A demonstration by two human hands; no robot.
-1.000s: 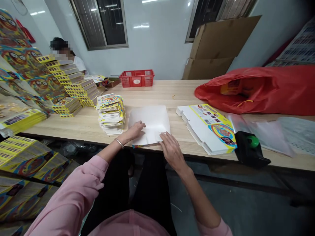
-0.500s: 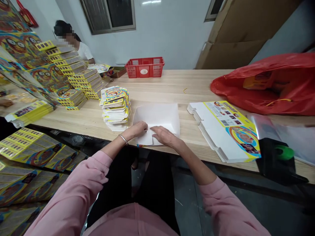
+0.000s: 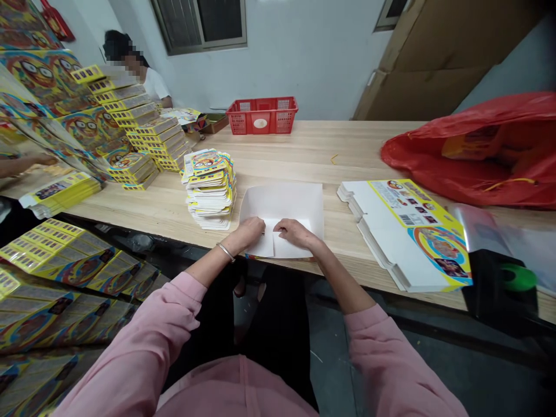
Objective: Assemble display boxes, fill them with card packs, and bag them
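Observation:
A flat white carton blank (image 3: 286,204) lies plain side up at the near edge of the wooden table (image 3: 299,156). Its two near flaps are folded inward and meet at a seam. My left hand (image 3: 249,230) presses down the left flap, fingers curled onto it. My right hand (image 3: 293,231) presses the right flap just beside the seam, fingers bent. A silver bangle sits on my left wrist. A stack of colourful printed cards (image 3: 211,188) stands just left of the blank.
A pile of flat printed cartons (image 3: 406,231) lies to the right, with a black tape dispenser (image 3: 504,289) and a red plastic bag (image 3: 478,150) beyond. A red basket (image 3: 263,114) stands at the back. Stacked yellow boxes (image 3: 139,139) fill the left, where another person (image 3: 139,72) sits.
My right hand slid left along the near edge, folding the right flap in until it met the left one. My left hand stayed on its flap. The camera drifted closer.

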